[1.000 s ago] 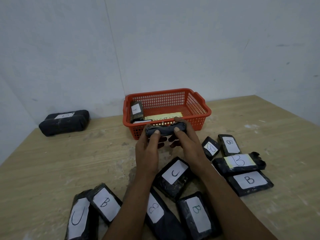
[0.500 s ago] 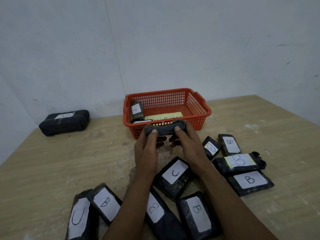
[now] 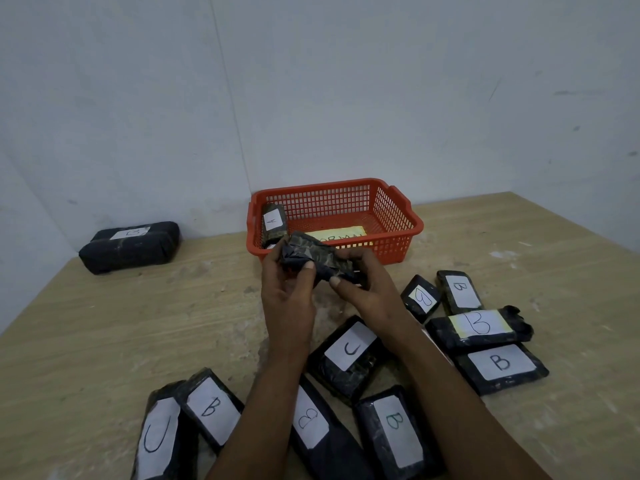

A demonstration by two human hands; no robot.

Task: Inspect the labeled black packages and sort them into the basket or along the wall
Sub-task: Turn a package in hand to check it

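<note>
While both hands (image 3: 322,282) pinch 1 black package (image 3: 313,259), it hangs tilted before the red basket (image 3: 398,216).

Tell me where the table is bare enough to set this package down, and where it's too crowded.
Bare wood lies between the big package by the wall and the red basket, and across the table's left side down to the near packages. Right of the basket the far right corner is also open. Crowded: the B packages on the right and the near row under both forearms.
</note>
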